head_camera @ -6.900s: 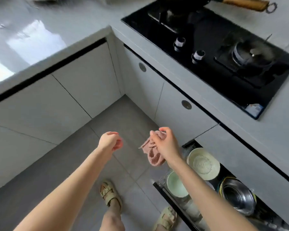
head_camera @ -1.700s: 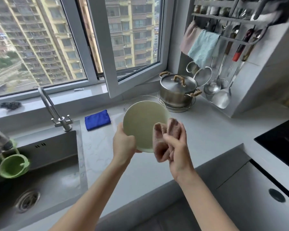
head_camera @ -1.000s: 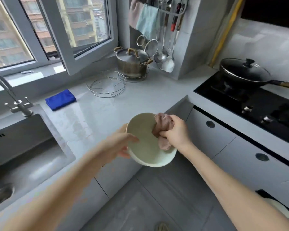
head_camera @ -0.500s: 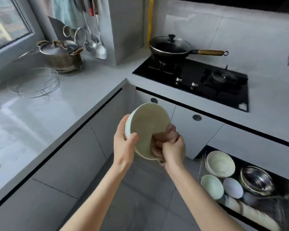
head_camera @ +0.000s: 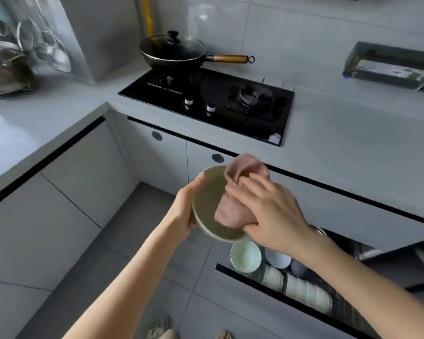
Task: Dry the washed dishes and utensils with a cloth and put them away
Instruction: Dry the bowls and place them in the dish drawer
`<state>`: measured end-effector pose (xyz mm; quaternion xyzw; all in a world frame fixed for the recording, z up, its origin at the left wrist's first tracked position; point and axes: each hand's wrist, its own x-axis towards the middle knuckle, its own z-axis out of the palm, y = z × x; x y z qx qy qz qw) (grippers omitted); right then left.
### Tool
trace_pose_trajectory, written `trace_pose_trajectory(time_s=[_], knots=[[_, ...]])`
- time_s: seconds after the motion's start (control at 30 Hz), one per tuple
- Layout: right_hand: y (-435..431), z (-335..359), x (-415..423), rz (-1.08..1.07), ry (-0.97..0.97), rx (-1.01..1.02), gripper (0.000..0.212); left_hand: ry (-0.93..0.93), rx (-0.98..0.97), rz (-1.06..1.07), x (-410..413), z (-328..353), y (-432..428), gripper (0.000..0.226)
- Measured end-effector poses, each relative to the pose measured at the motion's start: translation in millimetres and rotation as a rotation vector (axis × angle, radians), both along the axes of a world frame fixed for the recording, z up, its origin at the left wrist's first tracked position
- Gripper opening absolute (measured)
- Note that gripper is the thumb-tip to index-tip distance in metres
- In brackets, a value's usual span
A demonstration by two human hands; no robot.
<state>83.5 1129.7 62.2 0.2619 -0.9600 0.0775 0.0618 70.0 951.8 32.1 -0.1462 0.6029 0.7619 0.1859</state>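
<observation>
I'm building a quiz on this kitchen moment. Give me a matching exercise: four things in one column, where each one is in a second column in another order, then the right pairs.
Things
1. plate
2. pink cloth
3. lidded wok
4. pale green bowl

Places
a. on the hob
b. in the open drawer
c. gripped at its rim by the left hand
d. held against the plate by the right hand

Pairs: 1-c, 2-d, 3-a, 4-b
</observation>
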Motion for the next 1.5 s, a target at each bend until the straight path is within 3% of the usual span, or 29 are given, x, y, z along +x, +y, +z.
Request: trace_pose_trajectory(time_s=[0.07,0.17,0.23,0.27,0.3,0.33,0.4,0.43,0.5,0.57,0.6,0.63,0.7,0.77,0.93,1.03,1.13,1.3,1.4,1.5], knots=[[0.8,-30.2,2.4,0.057,-0.346,-0.004,0.074,-0.008,0.028,-0.072,-6.7,-3.7,24.0,0.037],[-6.6,-53.8,1.0,-0.011,-0.834,-0.503,0.074,-0.096,-0.007,-0.162,-19.4,-7.4,46.5,0.060],[5.4,-45.3,-1.2,-0.042,-1.128,-0.692,0.053,-0.176,-0.020,-0.199,-32.3,-14.2,51.1,0.059],[14.1,-39.3,-2.4,-0.031,-1.195,-0.638,0.043,-0.237,0.006,-0.222,-39.3,-18.8,51.0,0.056],[24.9,-35.2,-3.8,0.020,-1.186,-0.488,0.042,-0.286,0.027,-0.251,-46.4,-23.7,50.1,0.054],[35.6,-32.0,-5.2,0.090,-1.055,-0.232,0.045,-0.320,0.034,-0.285,-53.4,-27.4,50.2,0.055],[52.4,-35.1,-15.0,0.238,-0.603,0.288,0.045,-0.344,0.004,-0.346,-66.9,-38.1,51.8,0.070],[60.0,-40.6,-21.2,0.282,-0.399,0.387,0.041,-0.348,-0.005,-0.374,-74.2,-43.1,52.6,0.072],[75.6,-48.3,-35.9,0.253,-0.098,0.358,0.027,-0.361,0.001,-0.370,-88.4,-51.2,54.2,0.055],[94.7,-46.8,-42.3,0.020,0.035,-0.029,0.029,-0.375,0.068,-0.306,-100.0,-60.3,53.8,0.037],[101.9,-46.5,-42.5,-0.152,0.026,-0.305,0.035,-0.387,0.128,-0.272,-104.5,-63.3,55.1,0.034],[104.7,-47.8,-41.8,-0.345,-0.102,-0.629,0.040,-0.403,0.186,-0.240,-107.2,-66.3,57.5,0.031],[102.9,-56.4,-40.0,-0.532,-0.486,-1.223,0.052,-0.450,0.264,-0.178,-109.6,-69.9,66.1,0.025],[93.4,-65.6,-42.4,-0.514,-0.590,-1.476,0.055,-0.500,0.287,-0.187,-110.6,-72.6,76.4,0.022],[97.4,-60.0,-92.3,-0.584,-0.565,-1.591,0.024,-0.364,0.022,-0.442,-130.7,-85.7,89.8,0.040],[115.9,-67.4,-125.0,-0.607,-0.805,-1.681,0.038,-0.265,-0.076,-0.527,-144.9,-80.9,104.0,0.033],[129.7,-88.8,-136.4,-0.765,-0.905,-1.829,0.043,-0.214,-0.181,-0.437,-152.4,-86.7,124.7,0.023],[147.5,-145.8,-129.9,-1.149,-1.093,-1.944,0.042,-0.232,-0.297,-0.213,-149.4,-127.5,152.8,0.026],[159.7,-179.4,-120.0,-1.261,-1.003,-1.828,0.046,-0.252,-0.355,-0.089,-142.6,-157.7,170.6,0.031],[175.9,-199.0,-110.2,-1.260,-1.133,-1.630,0.055,-0.275,-0.444,-0.010,-141.9,-190.5,187.0,0.029]])
